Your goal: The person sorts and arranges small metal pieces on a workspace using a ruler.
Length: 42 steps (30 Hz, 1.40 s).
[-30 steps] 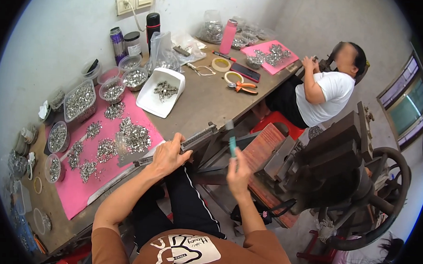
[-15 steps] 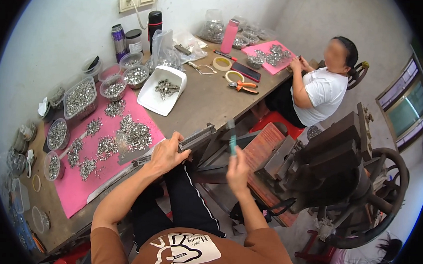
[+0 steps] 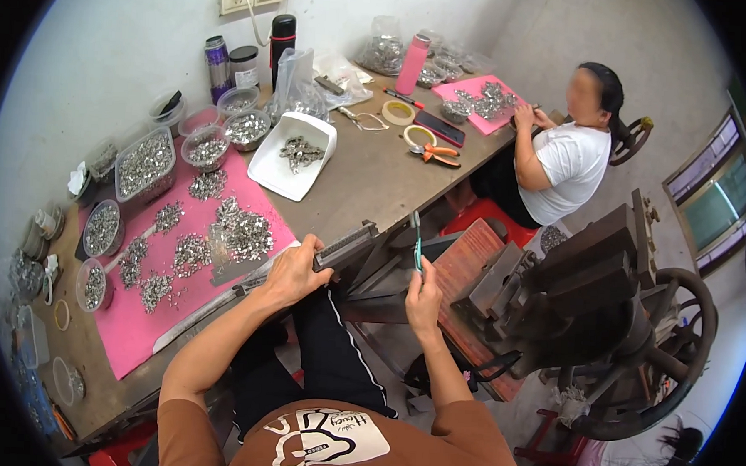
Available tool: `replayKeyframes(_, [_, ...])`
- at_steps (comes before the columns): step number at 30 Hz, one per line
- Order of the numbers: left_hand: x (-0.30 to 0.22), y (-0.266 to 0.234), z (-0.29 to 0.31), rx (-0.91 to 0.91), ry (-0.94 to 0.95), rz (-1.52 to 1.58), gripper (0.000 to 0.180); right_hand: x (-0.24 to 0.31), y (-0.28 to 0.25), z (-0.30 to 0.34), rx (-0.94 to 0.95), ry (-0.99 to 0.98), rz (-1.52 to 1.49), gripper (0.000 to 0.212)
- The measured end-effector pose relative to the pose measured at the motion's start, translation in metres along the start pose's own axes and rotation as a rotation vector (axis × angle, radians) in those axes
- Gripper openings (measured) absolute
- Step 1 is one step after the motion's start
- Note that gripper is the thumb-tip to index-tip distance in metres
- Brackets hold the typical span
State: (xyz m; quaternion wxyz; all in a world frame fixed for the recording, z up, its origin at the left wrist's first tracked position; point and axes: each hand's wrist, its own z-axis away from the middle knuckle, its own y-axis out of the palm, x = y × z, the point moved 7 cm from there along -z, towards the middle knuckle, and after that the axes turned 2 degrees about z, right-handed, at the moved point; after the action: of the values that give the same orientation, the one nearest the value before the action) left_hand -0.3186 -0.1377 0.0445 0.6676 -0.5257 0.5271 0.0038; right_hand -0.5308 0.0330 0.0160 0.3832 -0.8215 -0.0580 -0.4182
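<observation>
My left hand [image 3: 295, 271] is closed round the end of a dark metal bar [image 3: 347, 243] at the table's front edge, its thumb and fingers wrapped over it. The bar's far end sticks out past my fingers to the right. Held upright in my right hand [image 3: 424, 300] is a teal toothbrush [image 3: 419, 243], its head up and just right of the bar, apart from it. On the pink sheet [image 3: 135, 339] left of my left hand lie several heaps of small silvery metal parts [image 3: 244, 234]. A white scoop-shaped tray [image 3: 288, 183] with more metal parts stands beyond the bar.
Tubs of metal parts [image 3: 145, 166] line the wall side. Pliers [image 3: 435, 154], tape rolls [image 3: 397, 112] and a phone [image 3: 440, 129] lie on the table. A co-worker [image 3: 563, 158] sits at the far right end. A heavy press with a handwheel [image 3: 702, 331] stands close on my right.
The toothbrush, blurred before, now shows sharply and stands slightly farther right and more upright. My left hand keeps its hold on the bar. The whole view has shifted a little.
</observation>
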Motion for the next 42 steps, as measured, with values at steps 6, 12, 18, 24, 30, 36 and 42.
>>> replayKeyframes(6, [0.003,-0.006,0.006,-0.03,-0.022,0.053,0.051,0.021,0.025,0.012,0.118,-0.318,0.088,0.034])
replayKeyframes(12, [0.002,-0.017,0.041,-0.005,-0.034,0.097,0.049,0.028,0.029,-0.046,0.066,-0.219,-0.009,0.029])
replayKeyframes(18, [-0.006,-0.031,0.102,0.027,-0.109,0.21,0.043,0.047,0.088,-0.127,0.073,-0.333,0.116,0.028])
replayKeyframes(24, [0.02,-0.057,0.164,-0.063,-0.178,0.273,0.042,0.121,0.105,-0.064,0.226,-0.53,-0.097,0.031])
replayKeyframes(30, [0.048,-0.079,0.21,-0.137,-0.257,0.133,0.041,0.169,0.145,0.051,1.061,-0.439,-0.56,0.032])
replayKeyframes(36, [0.064,-0.096,0.236,-0.271,-0.176,-0.013,0.038,0.173,0.17,0.063,1.014,-0.318,-0.561,0.023])
replayKeyframes(42, [0.084,-0.115,0.234,-0.432,-0.058,-0.212,0.041,0.199,0.188,0.057,0.681,-0.536,-0.428,0.009])
